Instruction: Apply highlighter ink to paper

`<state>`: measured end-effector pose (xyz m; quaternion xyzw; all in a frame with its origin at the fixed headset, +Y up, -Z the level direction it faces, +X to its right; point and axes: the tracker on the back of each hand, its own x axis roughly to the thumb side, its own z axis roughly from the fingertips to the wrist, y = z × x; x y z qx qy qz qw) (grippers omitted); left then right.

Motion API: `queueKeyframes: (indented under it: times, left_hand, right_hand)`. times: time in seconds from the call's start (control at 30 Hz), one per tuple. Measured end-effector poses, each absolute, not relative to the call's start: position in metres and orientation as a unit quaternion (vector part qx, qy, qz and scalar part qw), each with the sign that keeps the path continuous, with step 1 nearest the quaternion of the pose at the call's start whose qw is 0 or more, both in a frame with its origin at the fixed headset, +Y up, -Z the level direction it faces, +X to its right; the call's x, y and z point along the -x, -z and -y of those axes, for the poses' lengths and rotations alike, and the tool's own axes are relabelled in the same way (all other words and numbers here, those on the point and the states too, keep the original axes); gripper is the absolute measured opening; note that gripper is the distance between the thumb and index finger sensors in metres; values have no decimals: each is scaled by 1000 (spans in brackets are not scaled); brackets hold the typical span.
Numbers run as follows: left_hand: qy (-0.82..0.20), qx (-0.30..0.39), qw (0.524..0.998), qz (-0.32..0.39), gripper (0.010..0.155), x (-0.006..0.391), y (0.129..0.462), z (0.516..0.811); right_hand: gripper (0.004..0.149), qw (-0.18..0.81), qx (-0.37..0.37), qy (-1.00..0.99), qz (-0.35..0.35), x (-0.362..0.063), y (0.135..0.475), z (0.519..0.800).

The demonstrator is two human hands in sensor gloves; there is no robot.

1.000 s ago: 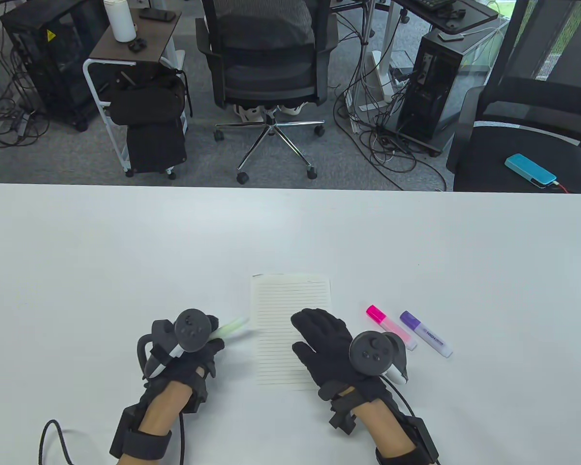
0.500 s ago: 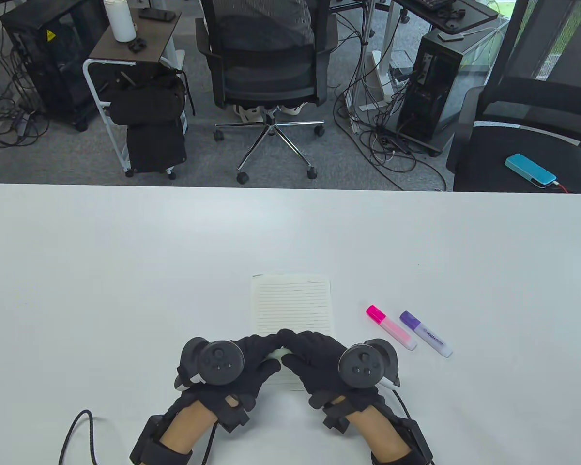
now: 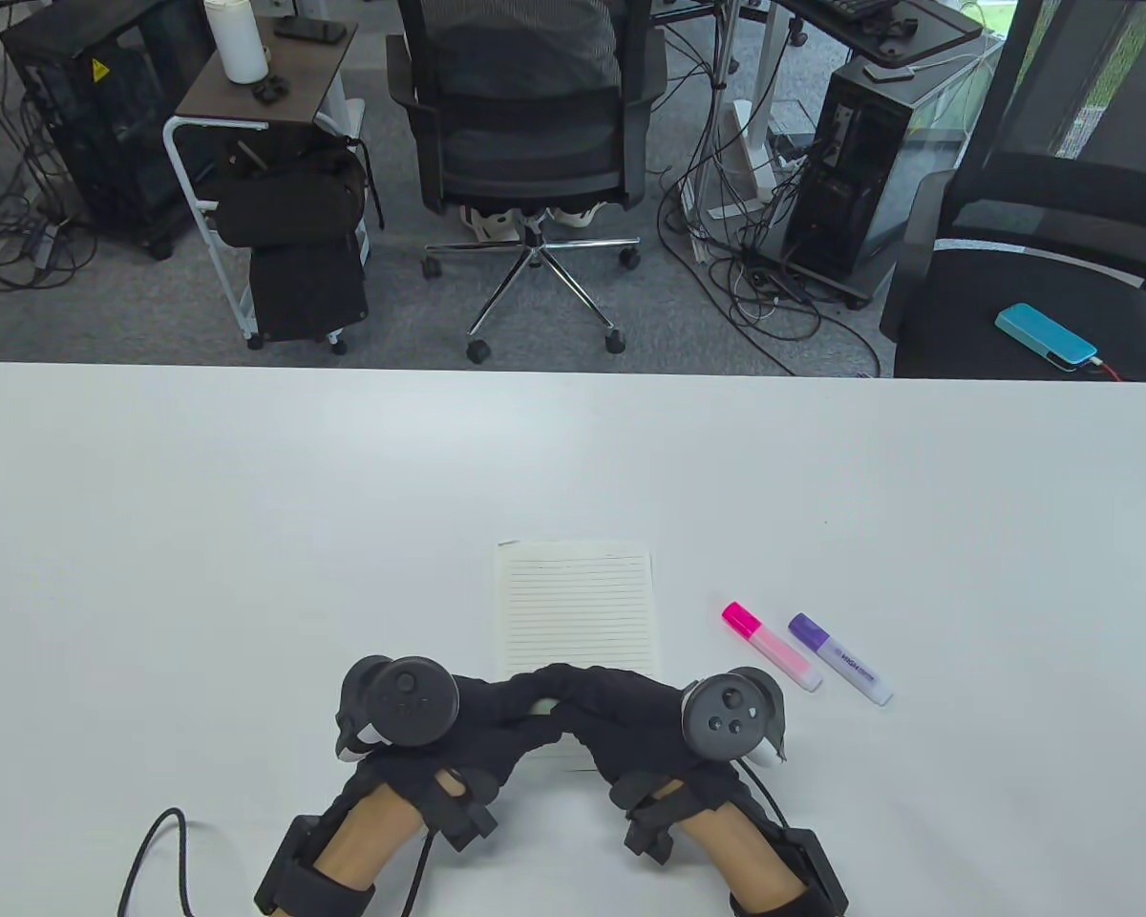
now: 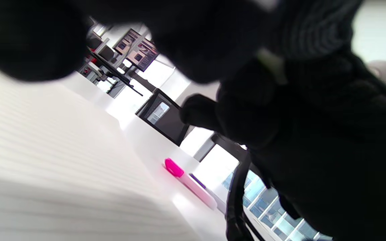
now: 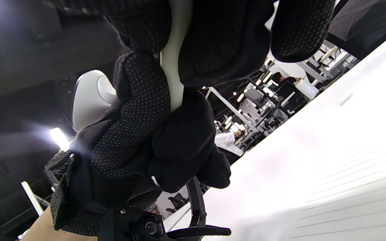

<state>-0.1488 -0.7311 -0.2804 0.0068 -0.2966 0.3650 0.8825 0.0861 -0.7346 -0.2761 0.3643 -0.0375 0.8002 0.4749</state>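
Observation:
A lined sheet of paper [image 3: 576,604] lies on the white table [image 3: 248,497]. My left hand [image 3: 497,716] and right hand [image 3: 621,712] meet over the paper's near edge. Both grip a pale green highlighter [image 3: 542,708], mostly hidden between the gloved fingers. In the right wrist view its pale barrel [image 5: 174,57] runs between both hands' fingers [image 5: 139,87]. In the left wrist view a sliver of it [image 4: 273,65] shows against the dark gloves. Whether its cap is on is hidden.
A pink highlighter [image 3: 770,645] and a purple highlighter [image 3: 838,658] lie capped to the right of the paper; the pink one also shows in the left wrist view [image 4: 189,182]. Office chairs [image 3: 525,124] and computer towers stand beyond the table's far edge.
My left hand carried the green highlighter from left of the paper to its near edge. My right hand left the paper and closed on the highlighter. Both hands have since tightened together.

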Motion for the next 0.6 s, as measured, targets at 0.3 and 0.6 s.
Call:
queueKeyframes:
  times: [0.3, 0.6]
  left_hand:
    - [-254, -26, 931, 262, 81, 161, 290, 737]
    - [-125, 21, 991, 35, 60, 225, 316, 756]
  right_hand:
    - [42, 429, -360, -827, 58, -96, 283, 729]
    - [46, 426, -288, -856, 59, -119, 295, 734]
